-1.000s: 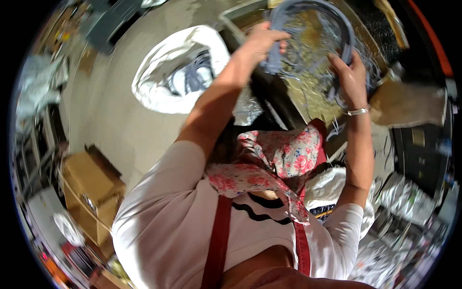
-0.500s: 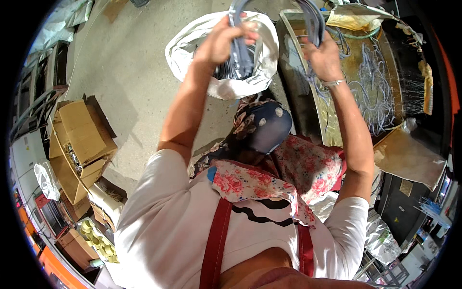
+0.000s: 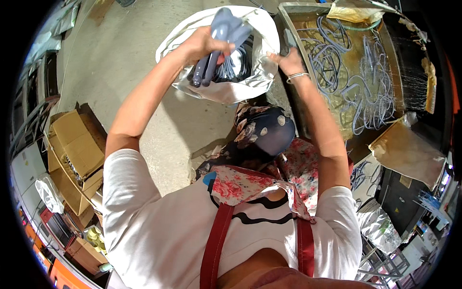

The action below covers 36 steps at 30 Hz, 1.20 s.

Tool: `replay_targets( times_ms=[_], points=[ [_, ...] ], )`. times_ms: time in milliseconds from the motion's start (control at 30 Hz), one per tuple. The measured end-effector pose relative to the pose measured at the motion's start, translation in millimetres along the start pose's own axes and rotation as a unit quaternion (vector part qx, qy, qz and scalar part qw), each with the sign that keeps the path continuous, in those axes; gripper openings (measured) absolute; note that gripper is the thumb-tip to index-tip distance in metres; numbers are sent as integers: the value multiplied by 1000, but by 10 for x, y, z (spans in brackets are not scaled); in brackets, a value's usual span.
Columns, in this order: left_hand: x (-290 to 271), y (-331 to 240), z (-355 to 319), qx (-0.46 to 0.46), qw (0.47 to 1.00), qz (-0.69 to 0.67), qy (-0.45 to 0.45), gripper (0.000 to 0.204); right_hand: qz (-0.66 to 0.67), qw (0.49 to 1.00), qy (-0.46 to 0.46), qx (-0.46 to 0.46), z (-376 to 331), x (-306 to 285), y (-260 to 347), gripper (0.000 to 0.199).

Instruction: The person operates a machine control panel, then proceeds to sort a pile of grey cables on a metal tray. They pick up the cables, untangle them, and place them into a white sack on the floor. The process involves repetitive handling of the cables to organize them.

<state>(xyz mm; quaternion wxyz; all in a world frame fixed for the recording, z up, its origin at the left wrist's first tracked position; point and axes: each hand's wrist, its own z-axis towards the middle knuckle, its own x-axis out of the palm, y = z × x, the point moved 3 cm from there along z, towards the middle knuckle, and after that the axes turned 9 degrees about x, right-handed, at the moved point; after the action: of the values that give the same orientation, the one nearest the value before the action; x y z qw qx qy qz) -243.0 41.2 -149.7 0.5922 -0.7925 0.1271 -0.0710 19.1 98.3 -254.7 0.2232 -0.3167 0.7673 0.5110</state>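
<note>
My left hand [image 3: 199, 44] is closed around a folded bundle of smooth grey plastic strips [image 3: 226, 29], held over a white sack [image 3: 168, 41]. Two rounded dark ends of the bundle hang below the fingers. Inside the open-mouthed sack lie more grey and dark strips [image 3: 236, 67], partly covered by the hand and bundle. At the sack's right rim is my right hand [image 3: 291, 63], its thumb reaching over the white edge and its fingers apart from it. Nothing shows in that hand.
Right of the sack stands a shallow metal trough [image 3: 313, 89] with wet, tangled grey strips [image 3: 368, 91] in it. A brown sheet [image 3: 409, 151] hangs off its near corner. Opened cardboard boxes [image 3: 77, 144] stand at left on the concrete floor [image 3: 115, 58].
The looped grey strips, earlier spread between both hands, are now bunched in my left hand over the sack. My right hand has let go and moved left from the trough to the sack's rim.
</note>
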Motion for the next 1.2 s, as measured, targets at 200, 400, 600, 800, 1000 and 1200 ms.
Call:
replay_targets(
  times_ms=[200, 400, 600, 800, 1000, 1200],
  points=[
    [247, 1172, 624, 129, 808, 529, 226, 23, -53, 998, -36, -28, -166, 478, -319, 22],
    [277, 1978, 937, 304, 615, 625, 372, 13, 87, 994, -19, -64, -499, 325, -97, 15],
    [389, 2619, 1096, 520, 426, 604, 427, 8, 81, 997, 16, 4, -637, 469, -174, 12],
    [353, 2843, 1254, 299, 388, 718, 495, 25, -37, 998, 37, -30, -581, 478, -203, 56],
    [514, 2437, 1162, 389, 378, 726, 422, 67, 73, 992, -98, 44, -1157, -432, -535, 50],
    [676, 1339, 952, 186, 640, 695, 270, 38, 117, 938, -289, 150, -2645, -1212, -1353, 36]
  ],
)
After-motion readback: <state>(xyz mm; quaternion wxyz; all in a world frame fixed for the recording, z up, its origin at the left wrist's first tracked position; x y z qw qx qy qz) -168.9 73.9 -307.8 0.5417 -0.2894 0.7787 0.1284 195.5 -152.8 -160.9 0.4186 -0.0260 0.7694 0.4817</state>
